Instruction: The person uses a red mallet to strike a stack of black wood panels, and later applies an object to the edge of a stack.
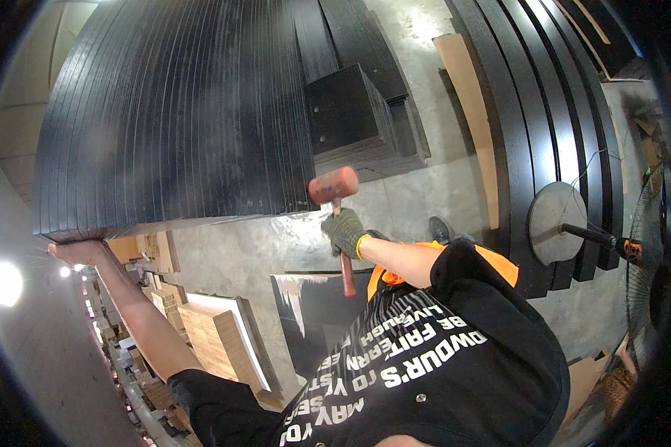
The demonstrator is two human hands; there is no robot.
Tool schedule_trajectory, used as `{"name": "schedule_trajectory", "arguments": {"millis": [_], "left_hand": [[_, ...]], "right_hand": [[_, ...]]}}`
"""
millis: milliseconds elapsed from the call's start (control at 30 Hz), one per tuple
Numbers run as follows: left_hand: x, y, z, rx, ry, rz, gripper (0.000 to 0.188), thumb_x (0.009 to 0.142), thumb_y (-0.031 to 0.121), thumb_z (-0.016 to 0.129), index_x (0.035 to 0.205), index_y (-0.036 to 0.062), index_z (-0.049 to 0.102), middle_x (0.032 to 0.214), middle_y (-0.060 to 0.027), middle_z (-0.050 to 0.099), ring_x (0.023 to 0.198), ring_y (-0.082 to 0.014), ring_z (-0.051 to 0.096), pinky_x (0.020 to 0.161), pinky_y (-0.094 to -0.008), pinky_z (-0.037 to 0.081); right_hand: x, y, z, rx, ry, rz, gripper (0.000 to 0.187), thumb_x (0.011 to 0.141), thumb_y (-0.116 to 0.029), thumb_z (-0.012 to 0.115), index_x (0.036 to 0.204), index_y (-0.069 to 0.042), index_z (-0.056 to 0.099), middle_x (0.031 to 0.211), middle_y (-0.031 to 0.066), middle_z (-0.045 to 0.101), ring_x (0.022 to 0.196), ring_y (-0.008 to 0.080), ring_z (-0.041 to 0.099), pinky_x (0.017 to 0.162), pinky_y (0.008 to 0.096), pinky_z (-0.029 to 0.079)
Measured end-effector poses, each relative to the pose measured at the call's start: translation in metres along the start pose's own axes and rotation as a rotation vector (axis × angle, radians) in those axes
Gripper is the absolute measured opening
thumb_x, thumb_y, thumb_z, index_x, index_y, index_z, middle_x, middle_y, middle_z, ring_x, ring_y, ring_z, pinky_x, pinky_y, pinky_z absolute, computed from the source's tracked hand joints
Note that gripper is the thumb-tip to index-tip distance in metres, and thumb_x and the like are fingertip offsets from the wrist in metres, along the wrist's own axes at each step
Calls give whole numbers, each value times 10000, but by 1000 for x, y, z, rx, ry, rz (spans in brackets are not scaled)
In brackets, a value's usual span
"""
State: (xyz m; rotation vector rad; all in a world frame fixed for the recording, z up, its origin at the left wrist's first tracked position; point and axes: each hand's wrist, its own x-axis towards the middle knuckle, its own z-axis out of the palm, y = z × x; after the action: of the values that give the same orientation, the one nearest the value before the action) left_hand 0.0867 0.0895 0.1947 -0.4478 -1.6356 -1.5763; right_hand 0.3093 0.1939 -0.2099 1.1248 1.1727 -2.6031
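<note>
A long row of glossy black boards (179, 119), packed tightly side by side, fills the upper left. My bare left hand (82, 252) lies against the end of the boards at their near left corner, fingers stretched out and partly hidden by the edge. In a grey-green knit glove, my right hand (344, 232) is wrapped round the handle of a mallet (335, 185) with a worn red head. The mallet head is beside the near right corner of the row; whether it touches the boards I cannot tell.
Shorter black panels (347, 112) are stacked right of the row. Long black boards (533, 134) stand farther right, beside a round grey fan base (555, 223). Wooden blocks (220, 335) and a chipped black panel (298, 313) lie on the concrete floor (238, 253) nearer me.
</note>
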Motion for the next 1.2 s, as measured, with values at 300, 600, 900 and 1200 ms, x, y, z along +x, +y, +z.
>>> {"name": "schedule_trajectory", "arguments": {"millis": [300, 600, 900, 1200], "left_hand": [[7, -8, 1, 45, -6, 4, 522, 861, 372, 321, 1127, -48, 480, 1142, -179, 509, 1036, -303, 570, 859, -444, 519], [7, -5, 2, 12, 13, 20, 501, 884, 388, 340, 1087, -31, 522, 1118, -162, 526, 1014, -292, 569, 861, -447, 499], [-1, -8, 8, -19, 9, 25, 456, 877, 361, 347, 1035, -27, 527, 1087, -152, 531, 970, -291, 576, 827, -454, 502], [1, -8, 6, -25, 0, -17, 492, 878, 381, 341, 1091, -31, 505, 1109, -157, 523, 1000, -289, 565, 837, -451, 490]], "right_hand": [[6, -3, 8, -118, 143, -212, 166, 826, -154, 606, 789, -4, 545, 577, 84, 526, 430, 228, 554, 377, 372, 478], [11, -14, -7, 439, 229, -14, 152, 818, -128, 568, 745, -2, 525, 537, 96, 513, 397, 213, 536, 374, 366, 449], [12, -9, -13, 264, 140, -29, 167, 834, -135, 583, 755, -18, 495, 527, 70, 476, 367, 187, 481, 351, 356, 452], [5, -9, -14, 144, 22, -18, 153, 842, -131, 597, 813, -7, 511, 585, 79, 518, 378, 187, 500, 356, 362, 464]]}}
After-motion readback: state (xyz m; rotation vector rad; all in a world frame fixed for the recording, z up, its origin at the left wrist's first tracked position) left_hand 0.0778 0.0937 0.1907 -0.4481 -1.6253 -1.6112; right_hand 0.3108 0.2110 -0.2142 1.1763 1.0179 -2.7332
